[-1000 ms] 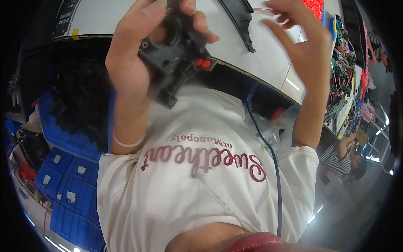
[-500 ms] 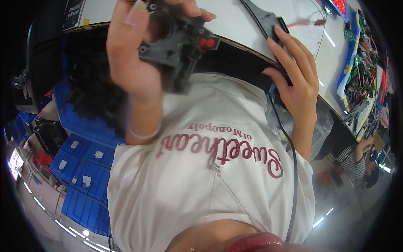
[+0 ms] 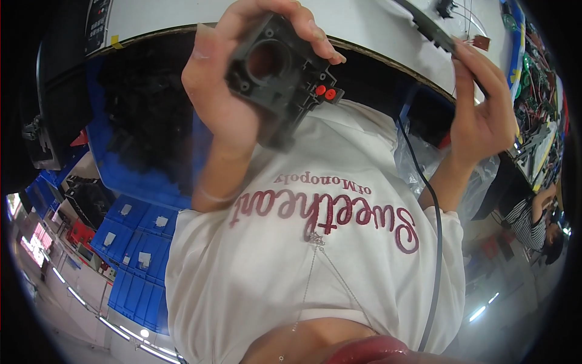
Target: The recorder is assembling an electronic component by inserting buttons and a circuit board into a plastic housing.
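Observation:
My left hand [image 3: 221, 91] is wrapped around a black plastic housing [image 3: 291, 91] with a round opening and two small red buttons [image 3: 325, 92] at its edge. The housing is tilted over my lap, just off the table's edge, and its lower end is blurred. Further right, my right hand [image 3: 485, 115] pinches the near end of a long, narrow black plastic part [image 3: 427, 27], which slants up and left over the white table [image 3: 357, 24]. The far end of that part runs out of view.
A brown board piece [image 3: 481, 42] with thin wires lies near the right hand. Several wired parts [image 3: 536, 109] fill a blue-edged tray at the right. A blue bin [image 3: 112, 176] of black parts stands left, above stacked blue bins [image 3: 136, 242]. Another person [image 3: 530, 221] sits far right.
My left hand and the housing have shifted right and down. My right hand has moved right, carrying the long black part with it and turning it.

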Demonstrator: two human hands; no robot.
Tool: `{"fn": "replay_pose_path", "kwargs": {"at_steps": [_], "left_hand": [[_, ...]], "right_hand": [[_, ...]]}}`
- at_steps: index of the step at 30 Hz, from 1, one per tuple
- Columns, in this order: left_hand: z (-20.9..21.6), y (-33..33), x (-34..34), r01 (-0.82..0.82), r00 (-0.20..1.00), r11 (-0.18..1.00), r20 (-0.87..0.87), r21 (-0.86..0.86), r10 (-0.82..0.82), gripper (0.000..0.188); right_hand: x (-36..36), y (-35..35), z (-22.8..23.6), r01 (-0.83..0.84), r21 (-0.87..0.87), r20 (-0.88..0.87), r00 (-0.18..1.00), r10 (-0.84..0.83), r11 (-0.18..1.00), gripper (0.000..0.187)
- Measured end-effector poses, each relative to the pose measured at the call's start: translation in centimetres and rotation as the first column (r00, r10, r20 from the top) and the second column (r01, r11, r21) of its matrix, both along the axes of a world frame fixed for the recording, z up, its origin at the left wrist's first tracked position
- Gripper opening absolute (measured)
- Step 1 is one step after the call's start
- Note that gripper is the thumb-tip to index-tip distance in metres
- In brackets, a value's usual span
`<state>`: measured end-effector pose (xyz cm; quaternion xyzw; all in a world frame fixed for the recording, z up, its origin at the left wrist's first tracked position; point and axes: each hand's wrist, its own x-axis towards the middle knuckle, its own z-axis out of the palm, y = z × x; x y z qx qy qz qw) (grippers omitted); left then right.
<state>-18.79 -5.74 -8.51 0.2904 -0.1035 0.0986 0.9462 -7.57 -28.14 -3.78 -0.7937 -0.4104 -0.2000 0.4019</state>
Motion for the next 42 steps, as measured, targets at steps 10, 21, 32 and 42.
{"fn": "replay_pose_path", "kwargs": {"at_steps": [10, 21, 32, 42], "left_hand": [[1.0, -1.6, 0.4, -0.329, 0.938, 0.913, -0.026, 0.240, 0.345, 0.063], [2.2, -4.0, -0.3, -0.436, 0.875, 0.796, -0.007, 0.419, 0.483, 0.103], [1.2, -3.0, -4.7, 0.368, 0.696, 0.872, -0.527, -0.322, -0.488, 0.087], [-0.7, -4.7, -4.1, 0.265, 0.578, 0.368, -0.159, -0.891, -0.801, 0.102]], "right_hand": [[-4.0, 0.2, -1.2, -0.112, 0.137, -0.434, 0.887, 0.161, 0.984, 0.023], [-6.2, 3.1, -0.6, -0.314, 0.064, -0.397, 0.863, 0.313, 0.947, 0.043], [-1.4, 0.0, -0.9, -0.521, 0.400, -0.801, 0.201, 0.564, 0.754, 0.046], [-1.6, 1.0, -2.0, -0.665, 0.087, -0.718, 0.474, 0.509, 0.742, 0.040]]}}
